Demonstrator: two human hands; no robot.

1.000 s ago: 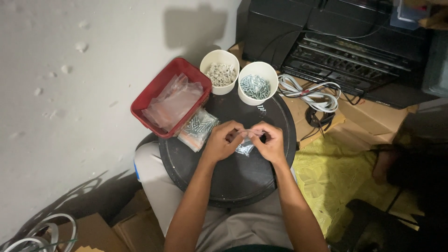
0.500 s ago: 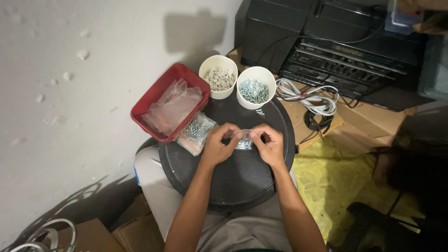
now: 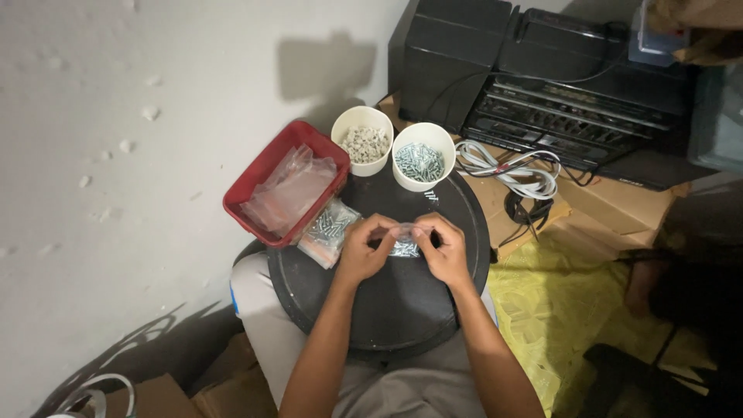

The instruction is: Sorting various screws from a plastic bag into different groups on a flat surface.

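Both of my hands hold one small clear plastic bag (image 3: pixel 404 245) with metal screws in it, above a round black tray (image 3: pixel 387 310) on my lap. My left hand (image 3: pixel 364 249) pinches its left edge, my right hand (image 3: pixel 443 249) its right edge. A filled bag of screws (image 3: pixel 329 228) lies on the tray just left of my left hand. Two white cups stand at the tray's far edge: one with pale plugs (image 3: pixel 364 139), one with silver screws (image 3: pixel 422 157). A few loose screws (image 3: pixel 430 197) lie below that cup.
A red plastic bin (image 3: pixel 267 174) with empty clear bags sits at the tray's left, against a white wall. Black audio equipment (image 3: pixel 557 93), a coiled white cable (image 3: pixel 515 166) and cardboard lie beyond the tray. Yellow cloth (image 3: pixel 565 310) covers the floor at right.
My hands have stayed together on the small bag, with the fingers shifting slightly along its top edge. The view has drifted a little.
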